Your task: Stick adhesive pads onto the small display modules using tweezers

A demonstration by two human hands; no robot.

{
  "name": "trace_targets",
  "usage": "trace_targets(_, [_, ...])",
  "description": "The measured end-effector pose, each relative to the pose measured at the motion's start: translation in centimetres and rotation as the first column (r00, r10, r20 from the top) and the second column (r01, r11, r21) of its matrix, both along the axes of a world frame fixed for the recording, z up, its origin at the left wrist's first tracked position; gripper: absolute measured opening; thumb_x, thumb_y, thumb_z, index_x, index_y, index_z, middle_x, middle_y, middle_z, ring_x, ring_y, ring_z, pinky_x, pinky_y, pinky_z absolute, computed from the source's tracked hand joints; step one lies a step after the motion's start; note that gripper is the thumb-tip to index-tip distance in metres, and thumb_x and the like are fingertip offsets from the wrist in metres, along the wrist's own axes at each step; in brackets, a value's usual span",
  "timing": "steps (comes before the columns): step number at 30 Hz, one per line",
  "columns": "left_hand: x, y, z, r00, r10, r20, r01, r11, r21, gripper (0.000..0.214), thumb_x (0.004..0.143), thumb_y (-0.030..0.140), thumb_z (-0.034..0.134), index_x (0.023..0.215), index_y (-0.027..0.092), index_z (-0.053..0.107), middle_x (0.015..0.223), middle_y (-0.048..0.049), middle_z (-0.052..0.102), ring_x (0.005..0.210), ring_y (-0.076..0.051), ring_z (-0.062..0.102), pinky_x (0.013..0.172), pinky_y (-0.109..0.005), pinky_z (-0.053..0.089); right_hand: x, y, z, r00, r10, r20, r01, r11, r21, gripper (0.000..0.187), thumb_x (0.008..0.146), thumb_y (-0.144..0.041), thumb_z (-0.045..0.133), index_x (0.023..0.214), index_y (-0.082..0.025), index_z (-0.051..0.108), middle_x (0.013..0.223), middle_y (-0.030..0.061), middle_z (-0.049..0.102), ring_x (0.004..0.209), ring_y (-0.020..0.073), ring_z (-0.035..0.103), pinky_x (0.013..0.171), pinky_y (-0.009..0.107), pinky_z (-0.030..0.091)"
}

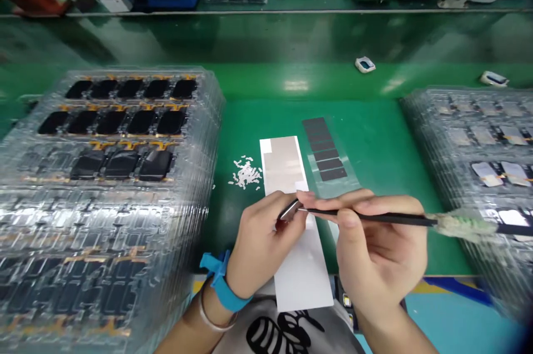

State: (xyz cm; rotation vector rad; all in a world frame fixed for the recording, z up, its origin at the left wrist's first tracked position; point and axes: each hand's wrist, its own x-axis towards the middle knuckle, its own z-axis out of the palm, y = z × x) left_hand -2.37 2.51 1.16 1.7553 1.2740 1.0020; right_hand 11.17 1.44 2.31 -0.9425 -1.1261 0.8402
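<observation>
My left hand (266, 237) is closed on a small dark screen module (290, 210), which is tilted and partly hidden by the fingers. My right hand (378, 248) grips a slim black tool (391, 219) with a fine pale tip and a whitish wrapping farther back. Its tip meets the module's edge near my left fingertips; whether it touches cannot be made out. Beneath both hands lies a long white sheet (302, 282) with a greyish panel (283, 162) at its far end. Small white scraps (246, 172) are heaped left of the sheet.
Tall stacks of clear trays stand on both sides: the left stack (200, 137) carries dark screens, the right stack (428, 121) pale-faced parts. A clear strip with dark rectangles (322, 146) lies right of the sheet. A shelf (233, 11) at the back holds boxes and trays.
</observation>
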Motion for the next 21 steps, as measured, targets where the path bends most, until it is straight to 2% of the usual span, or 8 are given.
trace_targets(2, [0.0, 0.1, -0.2, 1.0, 0.01, -0.012, -0.01, 1.0, 0.0, 0.02, 0.099, 0.017, 0.055, 0.108, 0.019, 0.072, 0.08, -0.0023, 0.069, 0.075, -0.017, 0.068, 0.067, -0.026, 0.053, -0.3, 0.1, -0.4, 0.999, -0.036, 0.032, 0.036, 0.999, 0.014, 0.017, 0.096, -0.012, 0.06, 0.103, -0.026, 0.056, 0.086, 0.0016, 0.07, 0.092, 0.0198, 0.076, 0.083, 0.042, 0.069])
trace_targets(6, [-0.1, 0.1, -0.5, 0.998, -0.034, -0.047, 0.033, 0.999, -0.019, 0.034, 0.104, 0.02, 0.045, 0.135, 0.017, 0.06, 0.092, -0.0055, 0.067, 0.082, -0.019, 0.065, 0.074, -0.03, 0.053, -0.8, 0.3, -1.1, 0.998, -0.059, 0.033, 0.058, 0.997, 0.05, 0.018, 0.097, -0.009, 0.058, 0.104, -0.025, 0.056, 0.088, 0.0017, 0.069, 0.093, 0.0185, 0.075, 0.088, 0.042, 0.067])
trace_targets(8, [-0.1, 0.0, -0.5, 0.997, -0.058, -0.041, 0.056, 0.998, -0.031, 0.039, 0.105, 0.021, 0.042, 0.142, 0.016, 0.054, 0.097, -0.0068, 0.064, 0.089, -0.02, 0.064, 0.08, -0.032, 0.053, -0.9, 0.3, -1.4, 0.998, -0.058, 0.026, 0.056, 0.997, 0.055, 0.019, 0.097, -0.008, 0.057, 0.105, -0.025, 0.055, 0.09, 0.0019, 0.069, 0.093, 0.0183, 0.075, 0.089, 0.042, 0.067])
trace_targets(16, [-0.3, -0.2, -0.6, 0.995, -0.091, 0.049, 0.093, 0.995, -0.038, 0.046, 0.105, 0.022, 0.037, 0.149, 0.019, 0.047, 0.102, -0.0072, 0.06, 0.097, -0.022, 0.061, 0.083, -0.033, 0.051, -0.8, 0.3, -1.8, 0.996, -0.056, 0.063, 0.053, 0.998, 0.046, 0.018, 0.097, -0.01, 0.057, 0.105, -0.026, 0.054, 0.089, 0.0018, 0.069, 0.094, 0.0197, 0.075, 0.093, 0.05, 0.066])
trace_targets(21, [-0.3, -0.2, -0.6, 0.993, -0.094, 0.071, 0.097, 0.995, -0.034, 0.047, 0.105, 0.021, 0.037, 0.151, 0.017, 0.046, 0.1, -0.0067, 0.059, 0.094, -0.021, 0.06, 0.083, -0.032, 0.05, -0.9, 0.4, -2.0, 0.998, -0.058, 0.026, 0.057, 0.997, 0.05, 0.019, 0.096, -0.009, 0.058, 0.104, -0.026, 0.055, 0.091, 0.0017, 0.07, 0.093, 0.0192, 0.075, 0.093, 0.048, 0.066])
